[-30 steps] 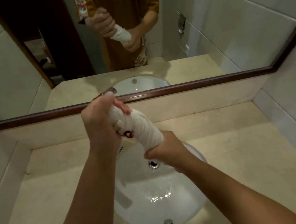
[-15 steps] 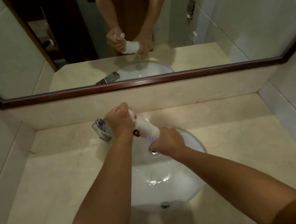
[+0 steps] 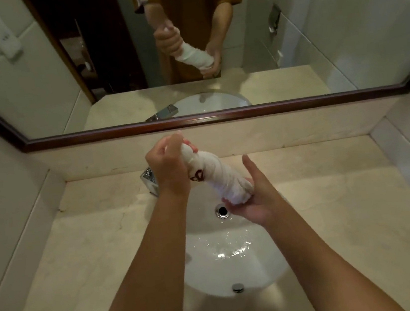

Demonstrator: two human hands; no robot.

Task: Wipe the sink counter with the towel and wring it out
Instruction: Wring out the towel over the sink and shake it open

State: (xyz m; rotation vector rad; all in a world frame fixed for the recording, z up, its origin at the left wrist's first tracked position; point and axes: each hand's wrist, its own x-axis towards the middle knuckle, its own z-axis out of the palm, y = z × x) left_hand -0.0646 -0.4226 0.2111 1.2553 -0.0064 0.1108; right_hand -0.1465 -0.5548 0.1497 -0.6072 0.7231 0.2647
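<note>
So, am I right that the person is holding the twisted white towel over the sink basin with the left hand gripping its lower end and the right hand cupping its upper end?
Not quite: the ends are swapped. In the head view the left hand grips the upper end of the twisted white towel, and the right hand cups its lower end. The rest holds: the towel is over the sink basin.

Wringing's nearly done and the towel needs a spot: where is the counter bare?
Bare beige stone counter right of the white oval basin, to the side wall; likewise left. Crowded behind the basin: chrome faucet, both hands, twisted white towel.
</note>
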